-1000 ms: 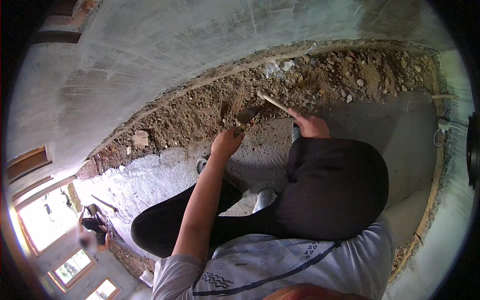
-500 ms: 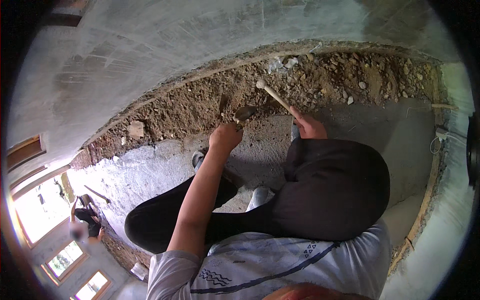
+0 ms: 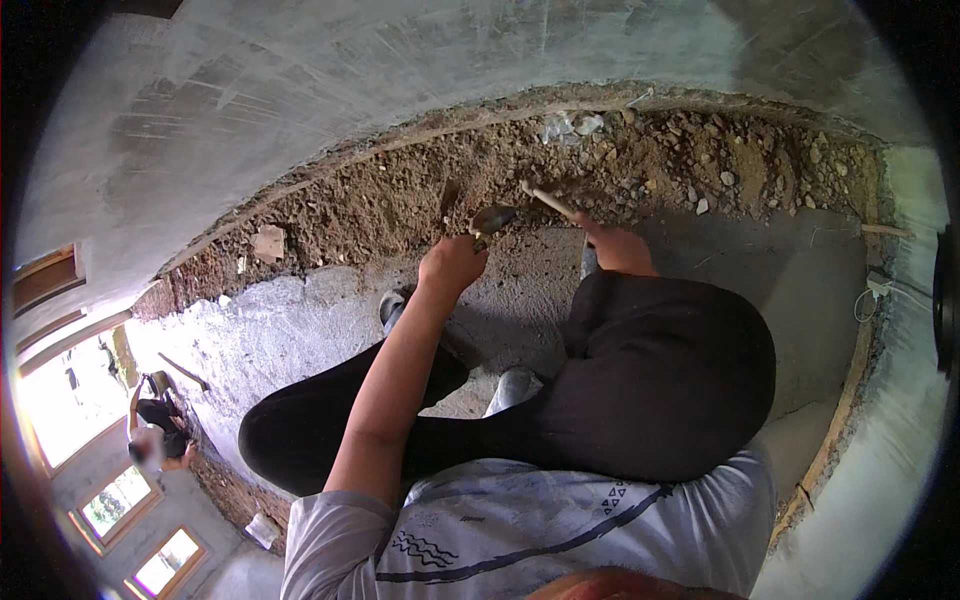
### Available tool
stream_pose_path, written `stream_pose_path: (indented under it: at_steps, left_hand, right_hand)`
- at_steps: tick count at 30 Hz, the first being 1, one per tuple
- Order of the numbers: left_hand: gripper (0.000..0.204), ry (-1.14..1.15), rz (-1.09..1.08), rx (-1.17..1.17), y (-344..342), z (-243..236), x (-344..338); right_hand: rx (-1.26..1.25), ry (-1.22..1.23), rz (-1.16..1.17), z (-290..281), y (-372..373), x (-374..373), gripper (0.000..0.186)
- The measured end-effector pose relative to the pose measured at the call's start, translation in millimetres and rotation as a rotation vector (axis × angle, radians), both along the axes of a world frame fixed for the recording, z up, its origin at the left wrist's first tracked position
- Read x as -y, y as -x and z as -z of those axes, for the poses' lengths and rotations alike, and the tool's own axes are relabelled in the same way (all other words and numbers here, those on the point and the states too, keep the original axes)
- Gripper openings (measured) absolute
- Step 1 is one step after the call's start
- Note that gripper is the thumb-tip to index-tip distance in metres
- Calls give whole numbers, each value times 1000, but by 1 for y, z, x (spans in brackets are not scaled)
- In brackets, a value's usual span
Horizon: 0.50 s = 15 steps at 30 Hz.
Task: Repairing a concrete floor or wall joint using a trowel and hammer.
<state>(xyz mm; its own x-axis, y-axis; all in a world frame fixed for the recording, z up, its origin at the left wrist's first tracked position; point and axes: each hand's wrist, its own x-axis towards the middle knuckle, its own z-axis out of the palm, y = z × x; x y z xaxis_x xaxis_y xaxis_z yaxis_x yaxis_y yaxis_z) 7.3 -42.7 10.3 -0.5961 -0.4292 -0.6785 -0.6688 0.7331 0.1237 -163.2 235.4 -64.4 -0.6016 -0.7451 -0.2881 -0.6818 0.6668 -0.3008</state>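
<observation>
A: So what's in that dirt strip (image 3: 400,185)?
B: Loose soil (image 3: 335,212) and plenty of stones (image 3: 727,178), plus one crumpled plastic sheet (image 3: 572,127) and one flat pale chunk (image 3: 268,244).
A: And the hands?
B: The left hand (image 3: 454,263) is wrapped round one trowel (image 3: 492,219), blade poking out past the grip at the dirt strip's near edge. The right hand (image 3: 624,250) is closed on one pale wooden stick (image 3: 550,201), far end out over the dirt strip. Can't tell if either one's touching the soil tbh.
</observation>
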Motion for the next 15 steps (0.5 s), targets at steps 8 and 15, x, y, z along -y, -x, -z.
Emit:
stream_pose_path:
  at_steps: [8, 15]
  left_hand:
    - [48, -24, 1, 50, 8, -10, -3]
    - [49, -25, -5, 61, 0, -7, 0]
  right_hand:
    - [-55, 622, 23, -7, -18, 10, 76]
    - [40, 186, -43, -12, -17, 21, 71]
